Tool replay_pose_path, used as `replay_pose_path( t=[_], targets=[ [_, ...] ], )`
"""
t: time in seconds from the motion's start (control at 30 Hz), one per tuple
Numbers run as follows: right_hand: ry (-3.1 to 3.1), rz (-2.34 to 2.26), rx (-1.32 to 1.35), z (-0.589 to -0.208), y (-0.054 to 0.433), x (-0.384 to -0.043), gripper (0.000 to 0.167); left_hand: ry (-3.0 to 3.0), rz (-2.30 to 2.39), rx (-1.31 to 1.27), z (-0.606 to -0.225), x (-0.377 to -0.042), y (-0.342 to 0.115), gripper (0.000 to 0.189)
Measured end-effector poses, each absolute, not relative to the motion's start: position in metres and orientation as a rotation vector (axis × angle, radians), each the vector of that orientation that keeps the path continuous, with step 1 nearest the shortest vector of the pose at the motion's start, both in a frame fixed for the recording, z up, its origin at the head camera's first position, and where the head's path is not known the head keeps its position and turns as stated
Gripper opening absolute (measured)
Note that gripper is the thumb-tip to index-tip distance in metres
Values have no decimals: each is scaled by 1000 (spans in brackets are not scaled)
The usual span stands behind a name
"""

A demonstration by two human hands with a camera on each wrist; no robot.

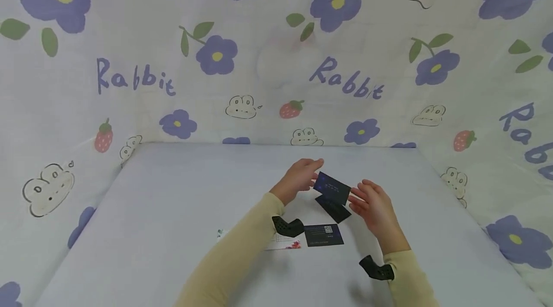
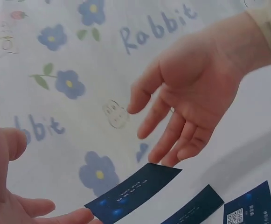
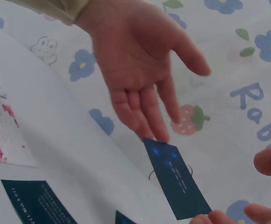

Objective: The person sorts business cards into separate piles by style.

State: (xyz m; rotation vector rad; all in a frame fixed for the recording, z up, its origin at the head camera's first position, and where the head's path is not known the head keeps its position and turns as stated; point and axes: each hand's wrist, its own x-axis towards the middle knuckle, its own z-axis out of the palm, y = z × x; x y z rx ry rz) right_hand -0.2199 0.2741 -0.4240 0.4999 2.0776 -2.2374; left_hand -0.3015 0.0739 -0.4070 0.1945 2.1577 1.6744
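Observation:
A dark blue business card [image 1: 331, 188] bridges the gap between both hands, raised above the table. My left hand [image 1: 298, 178] touches its left edge with extended fingers, thumb lifted off the card. At the opposite edge, the fingertips of my right hand [image 1: 374, 207] meet the card, and that thumb also stands clear in the right wrist view. Beneath it, a second dark card [image 1: 332, 208] lies at a slant. Closer to me is another dark card [image 1: 324, 235] with a QR code, beside a white card [image 1: 282, 242] with red flowers, partly hidden by the left arm.
The white table [image 1: 181, 192] carries the cards near its middle. Behind and at the sides hangs a cloth [image 1: 268, 67] printed with flowers, rabbits and strawberries. Each wrist wears a black device, one on the left [image 1: 287, 227] and one on the right [image 1: 377, 268].

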Motion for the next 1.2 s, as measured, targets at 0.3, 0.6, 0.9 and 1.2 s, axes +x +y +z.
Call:
replay_pose_path(
  t=[0.3,0.6,0.9,1.2],
  targets=[
    [2186,-1995,302,-419,272,-215,65,1742,1869,102,-424,-266,19,69],
    [2224,-1889,194,-428,270,-216,61,1536,1993,93,-451,-241,1,64],
    [2271,-1828,182,-434,262,-220,58,1510,2019,97,-456,-235,-9,60],
    [2314,-1754,172,-436,259,-224,61,1512,2013,95,-455,-233,-14,58]
  ],
)
